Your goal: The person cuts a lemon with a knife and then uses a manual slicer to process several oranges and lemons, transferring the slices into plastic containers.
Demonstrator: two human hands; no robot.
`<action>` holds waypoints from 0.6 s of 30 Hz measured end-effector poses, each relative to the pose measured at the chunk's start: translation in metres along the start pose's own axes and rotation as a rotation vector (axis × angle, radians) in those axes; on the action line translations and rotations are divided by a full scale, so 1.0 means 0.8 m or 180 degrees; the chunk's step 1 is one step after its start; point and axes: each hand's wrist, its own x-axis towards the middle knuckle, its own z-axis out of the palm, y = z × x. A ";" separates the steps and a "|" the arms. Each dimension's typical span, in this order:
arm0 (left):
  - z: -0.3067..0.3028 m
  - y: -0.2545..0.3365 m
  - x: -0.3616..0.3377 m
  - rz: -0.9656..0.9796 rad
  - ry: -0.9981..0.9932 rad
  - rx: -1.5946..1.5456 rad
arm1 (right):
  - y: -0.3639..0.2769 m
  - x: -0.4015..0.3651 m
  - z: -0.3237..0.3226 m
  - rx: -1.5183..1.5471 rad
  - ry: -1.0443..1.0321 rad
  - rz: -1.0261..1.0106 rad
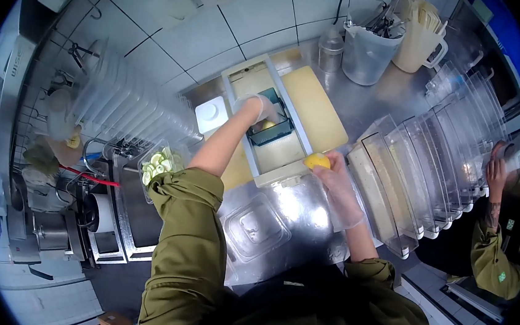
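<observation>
Cut green-edged slices lie in a clear plastic container at left, our gloved right hand pinches a yellow lemon beside a white frame, and our left hand, grip hidden, reaches into a teal plastic tray.

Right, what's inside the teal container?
At least one yellowish item shows in the teal container, by the gloved left hand reaching in. That hand covers part of the inside; whatever lies beneath it can't be seen.
</observation>
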 end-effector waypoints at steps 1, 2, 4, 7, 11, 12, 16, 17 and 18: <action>-0.001 -0.005 -0.002 0.0068 -0.0265 -0.0282 | 0.003 0.002 -0.007 -0.0021 -0.0013 -0.0049; 0.001 -0.015 0.009 0.0227 -0.0088 -0.0266 | 0.009 0.004 -0.016 -0.0047 -0.0018 -0.0093; 0.016 -0.033 0.033 0.0596 0.0091 -0.0452 | 0.017 0.006 -0.025 -0.0002 0.0014 -0.0143; 0.020 -0.034 0.033 0.0815 0.0080 -0.0486 | 0.020 0.009 -0.023 0.0173 0.0073 -0.0182; 0.005 -0.026 0.004 0.0880 -0.0320 -0.0493 | 0.011 0.015 0.002 0.0007 -0.0037 -0.0475; 0.003 -0.015 -0.023 0.1059 0.0172 -0.0861 | 0.008 0.019 0.005 -0.0092 -0.0087 -0.0606; 0.017 0.035 -0.164 0.1890 0.1172 -0.1647 | 0.023 0.057 0.016 -0.1956 0.0049 -0.1892; 0.020 0.041 -0.180 0.2136 0.1172 -0.1704 | 0.011 0.061 0.028 -0.2343 0.0085 -0.1978; 0.016 0.040 -0.187 0.2050 0.1300 -0.1585 | 0.002 0.068 0.039 -0.2733 0.0109 -0.2066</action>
